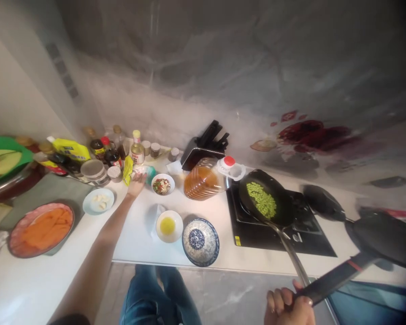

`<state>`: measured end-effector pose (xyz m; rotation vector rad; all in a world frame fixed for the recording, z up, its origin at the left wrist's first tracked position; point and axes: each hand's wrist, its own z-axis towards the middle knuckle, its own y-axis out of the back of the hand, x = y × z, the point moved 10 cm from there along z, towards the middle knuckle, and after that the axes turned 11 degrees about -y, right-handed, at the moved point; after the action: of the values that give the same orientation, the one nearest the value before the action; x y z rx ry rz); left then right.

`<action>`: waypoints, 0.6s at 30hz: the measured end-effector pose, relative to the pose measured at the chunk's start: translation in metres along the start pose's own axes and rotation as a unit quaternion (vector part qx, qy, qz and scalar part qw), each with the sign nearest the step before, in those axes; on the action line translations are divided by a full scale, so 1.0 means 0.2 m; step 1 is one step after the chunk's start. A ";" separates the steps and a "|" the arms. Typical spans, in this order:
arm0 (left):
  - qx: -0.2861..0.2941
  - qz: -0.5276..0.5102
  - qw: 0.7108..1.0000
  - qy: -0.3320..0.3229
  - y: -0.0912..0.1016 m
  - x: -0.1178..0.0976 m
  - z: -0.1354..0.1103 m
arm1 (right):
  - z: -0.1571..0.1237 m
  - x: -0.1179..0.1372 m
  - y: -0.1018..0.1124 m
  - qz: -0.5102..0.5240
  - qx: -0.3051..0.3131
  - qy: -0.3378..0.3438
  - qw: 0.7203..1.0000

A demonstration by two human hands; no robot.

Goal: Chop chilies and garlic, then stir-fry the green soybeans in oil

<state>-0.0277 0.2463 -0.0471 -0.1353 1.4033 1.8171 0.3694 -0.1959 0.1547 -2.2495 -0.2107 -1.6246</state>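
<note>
My left hand (136, 184) reaches far across the white counter (135, 239). Its fingers curl against a small white and teal container (145, 172) beside a yellow packet (127, 170). My right hand (288, 307) is low at the bottom edge, closed round a black handle with a red band (338, 279) that leads to a dark pan (384, 237) at the right. A thin metal handle (292, 255) also runs from this hand up to a black pan of green beans (264, 199) over the black stove (284, 230).
Near the counter's front stand a patterned blue bowl (200, 241) and a white bowl of yellow liquid (169, 225). Behind them are a bowl of chopped spices (163, 184), an oil jug (205, 179), several sauce bottles (110, 151), a garlic dish (98, 201) and a plate of orange slices (40, 229).
</note>
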 end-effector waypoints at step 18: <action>-0.287 -0.174 0.915 0.223 0.13 0.05 -0.43 | -0.08 -0.09 -0.35 -0.013 0.030 0.003 0.999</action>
<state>-0.0838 0.1771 -0.0659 -1.0943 0.9914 1.8998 0.3265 -0.1347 0.1563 -2.2054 -0.2841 -1.6156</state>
